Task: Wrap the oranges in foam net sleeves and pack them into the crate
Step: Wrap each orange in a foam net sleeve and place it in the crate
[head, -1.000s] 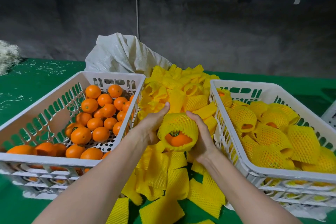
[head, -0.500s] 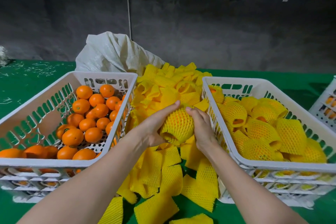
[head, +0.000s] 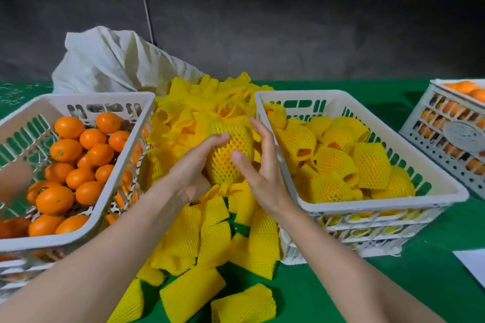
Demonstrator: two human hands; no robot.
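One head-worn wide view, facing forward and down, close above the crate (head: 380, 208)

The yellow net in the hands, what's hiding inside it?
An orange: its skin shows through the holes of the foam net sleeve, which the left hand grips and the right hand touches. Most of the fruit is covered by the foam and fingers.

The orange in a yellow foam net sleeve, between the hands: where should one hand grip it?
Grip the orange in a yellow foam net sleeve around its round, taut middle, from the right; its bunched lower end looks loose.
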